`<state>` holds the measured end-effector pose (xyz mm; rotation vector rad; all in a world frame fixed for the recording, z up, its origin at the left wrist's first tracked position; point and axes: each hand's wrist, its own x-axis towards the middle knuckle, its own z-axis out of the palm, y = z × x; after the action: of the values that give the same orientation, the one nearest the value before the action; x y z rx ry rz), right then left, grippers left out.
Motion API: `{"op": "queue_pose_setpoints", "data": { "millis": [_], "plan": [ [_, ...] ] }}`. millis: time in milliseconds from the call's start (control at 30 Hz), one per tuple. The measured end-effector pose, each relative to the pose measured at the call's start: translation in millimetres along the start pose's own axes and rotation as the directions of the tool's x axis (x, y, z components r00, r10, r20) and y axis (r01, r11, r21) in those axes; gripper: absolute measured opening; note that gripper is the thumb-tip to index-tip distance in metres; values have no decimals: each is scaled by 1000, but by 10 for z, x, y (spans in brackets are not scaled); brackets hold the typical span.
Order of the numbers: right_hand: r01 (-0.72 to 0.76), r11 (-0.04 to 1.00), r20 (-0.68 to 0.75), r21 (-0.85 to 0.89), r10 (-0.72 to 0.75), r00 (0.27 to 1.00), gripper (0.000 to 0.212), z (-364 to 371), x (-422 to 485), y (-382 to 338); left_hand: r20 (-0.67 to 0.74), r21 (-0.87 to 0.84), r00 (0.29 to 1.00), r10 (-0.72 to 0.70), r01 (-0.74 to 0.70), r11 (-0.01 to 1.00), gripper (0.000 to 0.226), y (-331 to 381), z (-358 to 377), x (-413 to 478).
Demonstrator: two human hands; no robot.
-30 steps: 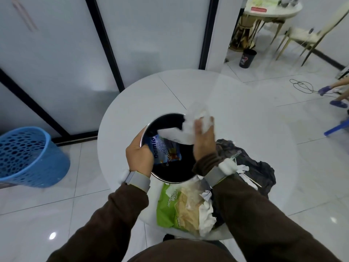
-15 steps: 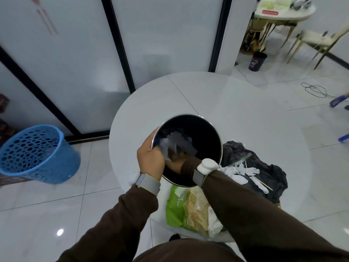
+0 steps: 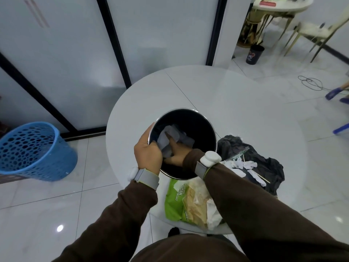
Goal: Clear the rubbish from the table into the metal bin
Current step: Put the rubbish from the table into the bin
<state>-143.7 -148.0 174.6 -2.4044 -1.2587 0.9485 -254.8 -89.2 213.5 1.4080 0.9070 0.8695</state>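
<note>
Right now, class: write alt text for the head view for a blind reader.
A person's right hand touches white tissue inside a metal bin whose rim the left hand grips; a green wrapper lies on the table.

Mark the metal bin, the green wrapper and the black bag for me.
metal bin [image 3: 200, 127], head view, dark inner wall, far side.
green wrapper [image 3: 172, 203], head view, printed green left part.
black bag [image 3: 231, 146], head view, crumpled top beside the bin.

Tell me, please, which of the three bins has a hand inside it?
The metal bin at the table: the right hand reaches into it. The blue basket and small black bin stand untouched on the floor.
</note>
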Motion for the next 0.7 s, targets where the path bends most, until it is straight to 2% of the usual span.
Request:
{"op": "queue_pose_setpoints", "data": {
  "millis": [67,133,200,233,267,367,433,500,567,633,700],
  "plan": [
    [63,998,-26,7,-63,998,100,-140,-144,109,-16,1,1000,-1,1,1000,63,-20,24,44],
    [102,994,-149,51,-93,984,69,-256,-341,239,8,11,1000,-2,2,1000,64,-44,79,72],
    [186,979,-342,81,-148,928,34,-340,-543,308,-4,-2,1000,-13,13,1000,65,-51,118,74],
    [224,969,-449,105,-155,880,21,-382,-637,349,9,-13,1000,-27,27,1000,66,-58,148,73],
    [269,955,-550,124,-159,820,16,-432,-718,393,20,-26,999,-31,31,999,68,-56,172,81],
    [340,920,-781,195,-65,621,24,-565,-933,647,37,-30,999,-29,30,999,69,-80,286,106],
    [343,900,-856,270,62,513,17,-611,-1026,893,48,-26,999,-9,10,1000,69,-87,338,125],
    [266,887,-860,377,229,457,14,-597,-1047,1266,57,-9,998,4,-3,1000,67,-88,407,139],
    [126,866,-791,483,371,486,18,-504,-967,1663,58,20,998,21,-22,1000,64,-112,400,184],
    [-149,845,-623,514,486,613,32,-408,-867,2084,58,27,998,15,-16,999,61,-155,425,231],
    [-433,814,-364,387,566,739,65,-282,-789,2391,62,30,998,8,-10,1000,60,-198,456,247]
  ]
}}
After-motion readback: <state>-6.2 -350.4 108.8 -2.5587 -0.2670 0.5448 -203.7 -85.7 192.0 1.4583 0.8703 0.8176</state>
